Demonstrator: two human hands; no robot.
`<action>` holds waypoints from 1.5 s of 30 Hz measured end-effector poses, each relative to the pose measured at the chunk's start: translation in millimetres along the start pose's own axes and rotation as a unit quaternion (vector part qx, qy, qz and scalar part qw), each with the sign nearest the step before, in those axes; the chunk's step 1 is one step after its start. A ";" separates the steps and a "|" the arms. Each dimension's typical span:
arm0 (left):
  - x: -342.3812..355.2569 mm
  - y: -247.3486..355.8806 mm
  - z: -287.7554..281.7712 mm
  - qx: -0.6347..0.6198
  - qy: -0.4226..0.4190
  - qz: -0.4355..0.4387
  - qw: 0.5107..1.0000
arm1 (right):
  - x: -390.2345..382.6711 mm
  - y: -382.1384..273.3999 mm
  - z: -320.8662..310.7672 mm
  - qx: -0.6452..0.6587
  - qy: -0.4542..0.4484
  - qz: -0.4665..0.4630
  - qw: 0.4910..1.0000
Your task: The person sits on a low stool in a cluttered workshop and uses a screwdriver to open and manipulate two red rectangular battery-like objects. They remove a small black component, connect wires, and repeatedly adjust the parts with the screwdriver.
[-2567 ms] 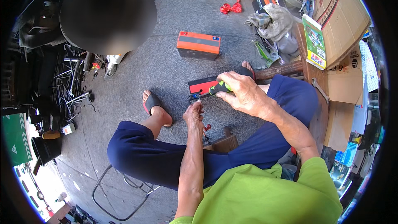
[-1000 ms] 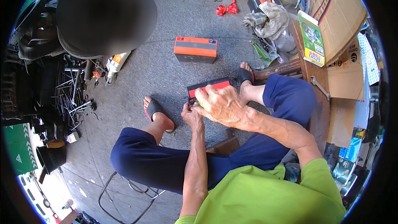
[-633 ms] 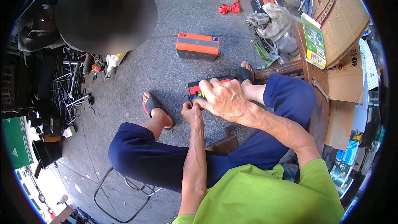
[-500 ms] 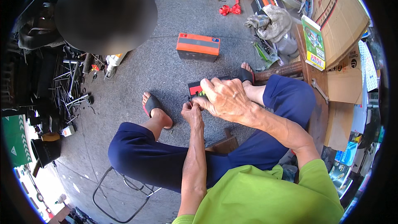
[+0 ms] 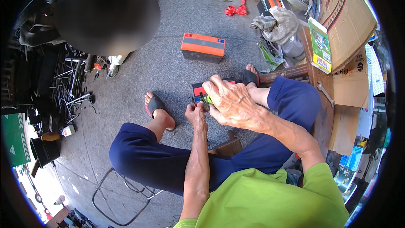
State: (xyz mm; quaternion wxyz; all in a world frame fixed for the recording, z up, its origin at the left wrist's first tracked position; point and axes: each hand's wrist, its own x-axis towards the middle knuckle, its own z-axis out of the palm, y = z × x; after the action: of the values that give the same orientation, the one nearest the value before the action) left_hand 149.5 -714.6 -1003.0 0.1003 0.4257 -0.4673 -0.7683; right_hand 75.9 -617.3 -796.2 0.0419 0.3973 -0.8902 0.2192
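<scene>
A: State the largest item and its margins.

B: The grey floor. It runs from a pile of metal rods at left to a brown wooden surface at right. A wide strip separates the rods from the nearer of two black-and-red sandals.

A: Next in size?

B: One cardboard sheet, upper right, with a curved outer edge. It bears printed characters and a dark curved band.

A: Specify the blocks.

B: Quantity: two. The orange-topped block stands farther out, a grey stripe along its top, with floor showing around it. The red-and-black block sits nearer, between the feet; its right portion is largely covered from view.

A: Which carton carries a label?

B: One green-and-yellow carton, in front of the cardboard sheet. It shows a picture on green and lettering on yellow.

A: Report the hands.

B: Right hand: fingers closed around a tool, above the red-and-black block. Left hand: fingertips drawn together at that block's near-left corner. Whether they grip a part cannot be told. The two hands are close together.

A: Remaining small items?

B: One red bow, well apart. One wrench, on the wooden surface. One green-and-black tool, mostly hidden by the right hand.
</scene>
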 end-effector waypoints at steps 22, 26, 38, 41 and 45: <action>-1.3 1.4 2.3 0.127 0.069 -0.020 0.989 | 2.2 -4.3 -2.9 -0.057 -0.114 0.007 0.992; 8.7 -10.6 -4.1 0.119 0.051 0.048 0.990 | 7.6 -2.3 -15.3 0.010 -0.187 -0.115 0.976; 0.7 -15.4 0.3 0.112 0.027 0.057 0.992 | 21.0 -18.2 0.1 -0.051 -0.080 -0.123 0.988; 5.4 -20.4 3.2 0.097 0.023 0.032 0.994 | 16.3 -12.9 5.9 -0.061 -0.123 -0.101 0.985; 5.3 -24.6 8.8 0.085 0.007 0.011 0.996 | 12.4 -7.8 1.3 -0.069 -0.158 -0.088 0.981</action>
State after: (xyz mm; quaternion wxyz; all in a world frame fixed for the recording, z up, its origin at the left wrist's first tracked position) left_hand 145.6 -698.6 -1023.9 0.0750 0.4328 -0.5351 -0.7216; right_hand 73.2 -631.0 -791.5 -0.0532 0.4996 -0.8602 0.0869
